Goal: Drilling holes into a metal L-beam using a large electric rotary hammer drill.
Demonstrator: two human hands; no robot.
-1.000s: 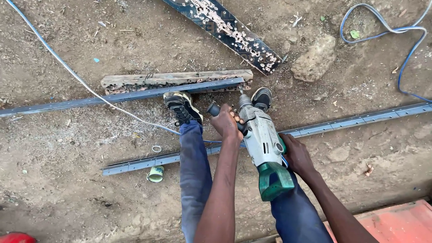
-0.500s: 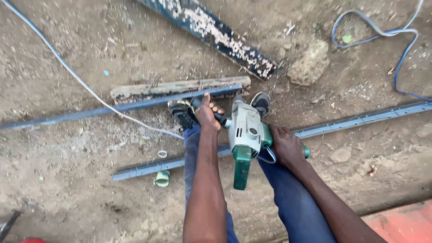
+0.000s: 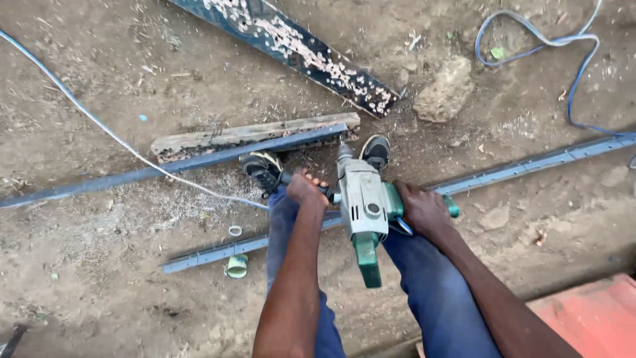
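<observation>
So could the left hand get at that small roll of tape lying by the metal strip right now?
Probably not at once: the left hand grips the drill side handle, though bare ground around the tape roll leaves the way open.

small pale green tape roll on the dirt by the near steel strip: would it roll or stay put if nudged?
The small pale green tape roll appears to lie on its flat side in loose dirt, so it would probably slide, not roll. It looks light and hollow. The long blue-grey steel strip beside it would likely block it.
</observation>
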